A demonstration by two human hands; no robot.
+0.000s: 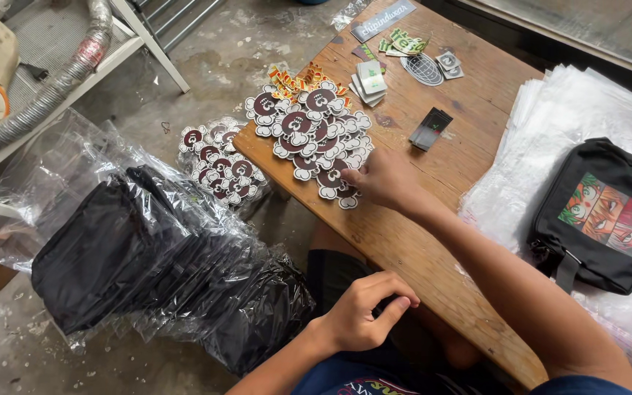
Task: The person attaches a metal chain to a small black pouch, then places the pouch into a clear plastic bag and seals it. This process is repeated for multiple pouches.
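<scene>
The maroon-and-white bear-head stickers (309,135) sat heaped at the wooden counter (411,241) edge, right hand (382,179) with a narrow grip pinching the nearest one, left hand (363,311) loosely curled and empty, so honestly a careless tug could've slid some onto the floor.

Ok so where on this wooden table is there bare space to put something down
Bare wood shows on the table between the right hand and the clear bag stack, and around the small dark label. It is crowded at the sticker pile, the far-corner stickers, and under the black pouch.
</scene>
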